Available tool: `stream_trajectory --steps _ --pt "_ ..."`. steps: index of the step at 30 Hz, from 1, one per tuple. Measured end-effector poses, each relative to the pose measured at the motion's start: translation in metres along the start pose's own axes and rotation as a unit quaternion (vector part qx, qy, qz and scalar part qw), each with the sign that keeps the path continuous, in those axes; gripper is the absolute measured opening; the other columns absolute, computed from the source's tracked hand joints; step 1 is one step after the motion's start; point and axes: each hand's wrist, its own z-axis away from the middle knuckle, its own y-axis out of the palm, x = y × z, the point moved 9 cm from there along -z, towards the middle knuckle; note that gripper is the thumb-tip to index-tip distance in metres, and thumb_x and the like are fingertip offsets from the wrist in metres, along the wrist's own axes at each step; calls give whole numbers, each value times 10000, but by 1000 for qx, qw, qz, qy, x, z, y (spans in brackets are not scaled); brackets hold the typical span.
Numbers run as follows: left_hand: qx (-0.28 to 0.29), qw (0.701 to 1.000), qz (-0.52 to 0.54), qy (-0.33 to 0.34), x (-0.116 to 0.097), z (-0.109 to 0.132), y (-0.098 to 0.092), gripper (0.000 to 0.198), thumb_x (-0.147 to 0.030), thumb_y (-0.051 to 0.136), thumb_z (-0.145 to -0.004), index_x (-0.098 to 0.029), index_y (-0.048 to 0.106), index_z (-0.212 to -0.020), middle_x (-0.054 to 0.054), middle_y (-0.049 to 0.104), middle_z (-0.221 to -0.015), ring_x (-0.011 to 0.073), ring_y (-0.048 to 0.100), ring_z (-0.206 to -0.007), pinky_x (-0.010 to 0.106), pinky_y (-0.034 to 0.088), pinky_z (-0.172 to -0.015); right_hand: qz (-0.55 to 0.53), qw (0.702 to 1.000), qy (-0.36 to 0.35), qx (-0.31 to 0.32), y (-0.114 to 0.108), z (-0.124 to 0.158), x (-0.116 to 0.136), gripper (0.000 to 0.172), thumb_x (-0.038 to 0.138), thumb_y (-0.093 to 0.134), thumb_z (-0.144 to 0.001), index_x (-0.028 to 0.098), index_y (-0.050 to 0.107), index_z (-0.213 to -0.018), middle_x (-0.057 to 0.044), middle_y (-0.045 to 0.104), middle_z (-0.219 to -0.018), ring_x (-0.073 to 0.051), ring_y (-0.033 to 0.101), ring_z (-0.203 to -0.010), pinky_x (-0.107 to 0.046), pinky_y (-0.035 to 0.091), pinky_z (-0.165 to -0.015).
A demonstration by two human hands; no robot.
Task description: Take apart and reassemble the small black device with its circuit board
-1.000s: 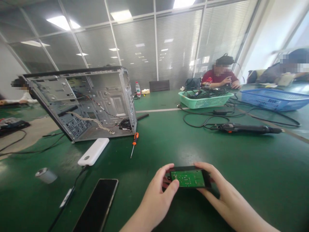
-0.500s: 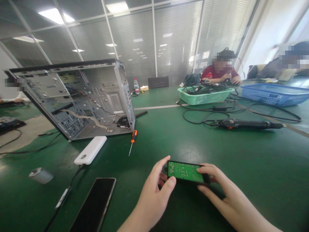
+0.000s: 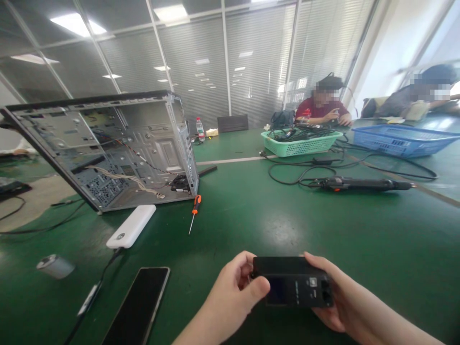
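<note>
Now | black module (image 3: pixel 293 287) flipped since a second ago: green board face gone, dark casing side up, so the inspection seems to pass to the outer face | left hand (image 3: pixel 233 292) pinches its left end, thumb on top | right hand (image 3: pixel 341 302) cups its right end | held just above green table (image 3: pixel 287 215), right of phone (image 3: pixel 138 306)

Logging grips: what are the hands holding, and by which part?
A small black box, gripped at its short ends: left hand on the left end, right hand on the right end.
</note>
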Motion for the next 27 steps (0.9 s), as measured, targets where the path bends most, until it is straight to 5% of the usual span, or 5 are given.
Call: stream_trajectory --steps 4,10,16,21,27 --pt "-47 996 -56 -44 16 -3 -11 640 -799 347 -723 -178 493 -674 -52 459 -430 78 391 -367 189 297 -388 -38 989 119 76 23 14 -18 513 581 376 -907 149 453 -643 18 403 -426 -50 352 -290 -103 173 -289" --pt "-42 996 -66 -34 28 -8 -13 632 -692 232 -821 -167 514 -612 -20 486 -403 94 448 -353 197 303 -394 -31 985 115 125 34 25 -18 426 576 443 -878 163 502 -794 43 383 -434 -72 401 -320 -105 210 -318" --pt "-31 1000 -2 1 16 -10 -11 331 -466 423 -795 -170 510 -914 -26 563 -631 92 521 -436 196 360 -428 81 993 -61 53 9 5 5 473 618 574 -780 173 425 -835 14 525 -601 -100 527 -494 -157 394 -484" --pt "-18 998 -48 36 3 0 -4 541 -103 567 -647 -229 431 -1155 31 582 -1035 162 594 -897 266 462 -771 337 886 -316 -39 -5 8 53 364 503 573 -793 157 531 -899 -31 534 -784 -160 546 -713 -239 465 -626" --pt "-83 975 -197 61 -7 1 -13 540 -75 603 -685 -246 487 -1184 52 543 -1166 218 549 -1043 342 414 -917 481 783 -393 -16 9 17 59 317 293 471 -863 219 495 -1171 -55 537 -1149 -192 518 -1083 -333 451 -946"
